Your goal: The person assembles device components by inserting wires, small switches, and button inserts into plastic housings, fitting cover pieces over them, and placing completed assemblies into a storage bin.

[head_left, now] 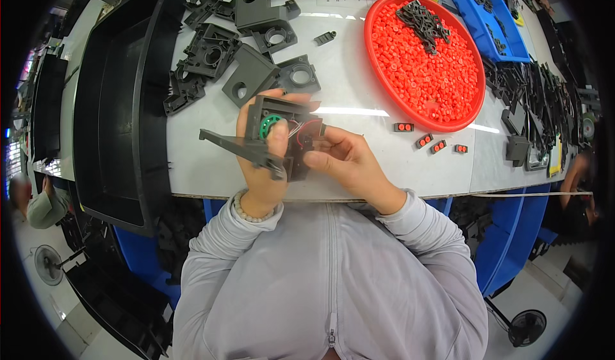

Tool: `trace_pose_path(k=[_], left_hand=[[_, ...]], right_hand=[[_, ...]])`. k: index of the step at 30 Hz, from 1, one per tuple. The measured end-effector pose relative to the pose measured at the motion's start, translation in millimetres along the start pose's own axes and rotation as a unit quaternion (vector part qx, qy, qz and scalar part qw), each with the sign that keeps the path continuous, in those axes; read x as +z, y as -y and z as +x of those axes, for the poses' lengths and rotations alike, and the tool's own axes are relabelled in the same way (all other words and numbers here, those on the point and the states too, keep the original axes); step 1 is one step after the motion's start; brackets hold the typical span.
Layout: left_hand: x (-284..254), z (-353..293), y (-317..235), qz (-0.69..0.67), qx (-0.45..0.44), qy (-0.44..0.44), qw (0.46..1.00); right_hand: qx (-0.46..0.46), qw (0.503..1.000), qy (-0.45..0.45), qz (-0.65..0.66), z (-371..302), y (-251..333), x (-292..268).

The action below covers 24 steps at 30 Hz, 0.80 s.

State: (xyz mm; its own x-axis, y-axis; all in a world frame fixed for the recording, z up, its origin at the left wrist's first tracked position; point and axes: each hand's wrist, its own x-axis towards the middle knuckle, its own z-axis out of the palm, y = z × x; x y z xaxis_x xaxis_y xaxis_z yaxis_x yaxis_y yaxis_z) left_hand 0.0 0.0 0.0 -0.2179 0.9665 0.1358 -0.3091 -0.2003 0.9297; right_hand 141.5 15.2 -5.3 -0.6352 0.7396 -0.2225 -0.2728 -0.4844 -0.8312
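Observation:
Just above the near table edge, my left hand is wrapped round a dark grey plastic housing, its thumb pressed inside beside a green round part. Thin red and white wires show within the housing. A long dark plastic arm juts out to its left. My right hand has thumb and fingers closed at the housing's right side; its fingertips are partly hidden there. Right of that hand lie several small black pieces, each with two red caps.
A red round tray heaped with small red caps and some black pieces stands right of centre. Behind it is a blue bin. More grey housings lie at the back left, next to a large black crate.

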Motion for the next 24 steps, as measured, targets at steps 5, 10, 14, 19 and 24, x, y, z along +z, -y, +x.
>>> trace_pose_path(k=[5, 10, 14, 19, 24], left_hand=[[4, 3, -11, -0.038, -0.007, -0.007, 0.999], [3, 1, -6, -0.017, 0.011, 0.021, 1.000], [0, -1, -3, -0.025, 0.006, 0.024, 0.999], [2, 1, -1, -0.011, 0.009, 0.025, 1.000], [6, 3, -7, 0.002, 0.016, 0.039, 0.999]], right_hand=[[-0.275, 0.915, -0.109, -0.276, 2, 8, -8], [-0.331, 0.833, -0.110, -0.430, 5, 24, -10], [-0.292, 0.843, -0.089, -0.442, 5, 31, -8], [-0.350, 0.754, -0.088, -0.549, 5, 32, -6], [-0.375, 0.665, -0.077, -0.641, 8, 34, -9]])
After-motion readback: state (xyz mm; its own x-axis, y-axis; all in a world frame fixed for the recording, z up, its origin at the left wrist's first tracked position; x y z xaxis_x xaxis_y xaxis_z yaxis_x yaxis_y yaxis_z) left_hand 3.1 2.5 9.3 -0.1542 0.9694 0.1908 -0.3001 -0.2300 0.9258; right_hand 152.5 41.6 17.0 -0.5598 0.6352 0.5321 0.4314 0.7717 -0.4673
